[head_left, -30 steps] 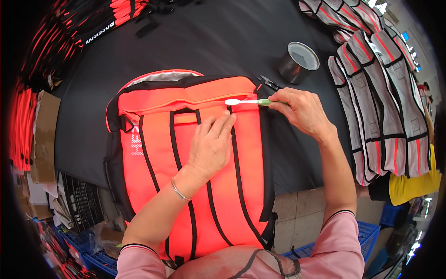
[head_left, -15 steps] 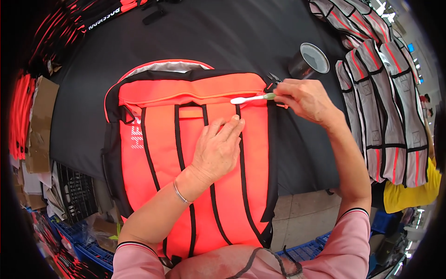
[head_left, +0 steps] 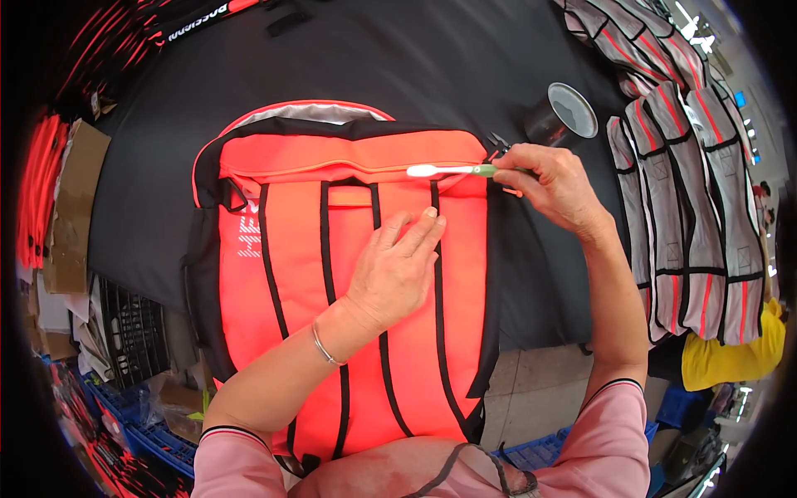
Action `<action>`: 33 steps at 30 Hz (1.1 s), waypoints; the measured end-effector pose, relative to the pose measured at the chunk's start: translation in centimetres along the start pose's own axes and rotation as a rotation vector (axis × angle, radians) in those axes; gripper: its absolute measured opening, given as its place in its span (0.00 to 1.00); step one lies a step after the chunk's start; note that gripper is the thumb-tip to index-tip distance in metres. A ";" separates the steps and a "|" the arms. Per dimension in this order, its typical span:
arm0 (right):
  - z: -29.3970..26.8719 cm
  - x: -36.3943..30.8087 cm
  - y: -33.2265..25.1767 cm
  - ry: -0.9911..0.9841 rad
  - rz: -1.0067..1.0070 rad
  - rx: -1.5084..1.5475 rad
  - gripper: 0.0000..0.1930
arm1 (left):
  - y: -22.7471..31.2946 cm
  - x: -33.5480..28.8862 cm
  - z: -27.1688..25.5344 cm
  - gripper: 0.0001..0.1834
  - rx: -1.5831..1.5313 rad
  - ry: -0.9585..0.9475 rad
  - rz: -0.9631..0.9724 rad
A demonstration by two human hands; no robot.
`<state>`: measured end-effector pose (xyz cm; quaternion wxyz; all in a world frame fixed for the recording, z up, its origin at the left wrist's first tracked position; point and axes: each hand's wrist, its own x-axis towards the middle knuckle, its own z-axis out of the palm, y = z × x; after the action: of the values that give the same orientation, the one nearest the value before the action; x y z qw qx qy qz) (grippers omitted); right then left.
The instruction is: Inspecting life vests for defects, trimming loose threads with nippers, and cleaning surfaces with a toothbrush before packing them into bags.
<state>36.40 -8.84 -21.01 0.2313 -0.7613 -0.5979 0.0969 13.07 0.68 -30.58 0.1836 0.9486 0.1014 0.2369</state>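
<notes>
A bright orange-red backpack [head_left: 465,290] with black edging lies on the black-covered table, its strap side up. My left hand [head_left: 397,264] rests flat on the straps, fingers stretched out and holding nothing. My right hand [head_left: 554,189] is closed round the green end of a toothbrush [head_left: 455,170], at the bag's upper right corner. The brush's white head points left, over the fabric just below the zip [head_left: 332,170]; whether the bristles touch it I cannot tell. Beside my right hand lie small dark snips [head_left: 499,143], partly hidden.
A dark cup-like container [head_left: 548,124] with a grey top stands beyond my right hand. Grey straps with red stripes [head_left: 672,207] are piled at the right. Cardboard [head_left: 76,207], orange pieces [head_left: 37,195] and a black crate [head_left: 133,332] sit at the left.
The toothbrush has shifted slightly left and up across the bag, toward the zip, with my right hand. My left hand stays on the straps. The whole view has moved a little.
</notes>
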 end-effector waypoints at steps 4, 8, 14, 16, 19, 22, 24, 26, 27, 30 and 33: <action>1.6 0.9 -0.5 0.034 -0.124 -0.100 0.08 | 0.2 -0.1 -0.2 0.26 0.001 -0.009 -0.004; 3.8 2.5 -1.4 0.010 -0.243 -0.208 0.08 | 0.4 0.1 -0.3 0.25 -0.005 0.000 -0.017; 2.8 2.9 -2.1 -0.071 -0.248 -0.233 0.07 | 0.1 -0.2 -0.1 0.23 -0.028 0.024 -0.010; 3.3 2.9 -2.2 -0.036 -0.252 -0.244 0.07 | 0.7 0.0 -0.6 0.22 -0.025 0.028 -0.025; 3.9 3.6 -2.8 -0.102 -0.163 -0.254 0.08 | -0.1 -0.5 -1.1 0.22 -0.067 0.028 -0.048; 3.7 2.8 -2.1 -0.094 -0.109 -0.191 0.09 | -1.5 -2.2 -5.1 0.26 0.239 0.060 -0.052; 3.2 2.0 -1.7 -0.068 -0.070 -0.151 0.09 | -3.1 -3.4 -7.7 0.28 0.408 0.042 -0.149; 2.2 1.9 -1.6 -0.049 -0.080 -0.158 0.09 | -4.8 -5.8 -8.0 0.35 0.222 -0.041 -0.267; 1.4 1.9 -1.8 -0.072 -0.044 -0.126 0.08 | -4.8 -6.3 -7.8 0.35 0.228 -0.038 -0.270; 0.2 2.5 -2.2 -0.027 0.110 0.121 0.04 | -4.7 -7.0 -7.5 0.36 0.207 -0.047 -0.300; 1.9 3.8 -3.4 0.036 -0.015 0.140 0.05 | -4.9 -7.0 -7.5 0.34 0.172 -0.023 -0.318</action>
<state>33.66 -4.20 -20.60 0.2953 -0.7405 -0.5911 0.1228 2.78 5.46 -29.26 0.1382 0.9355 0.2678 0.1843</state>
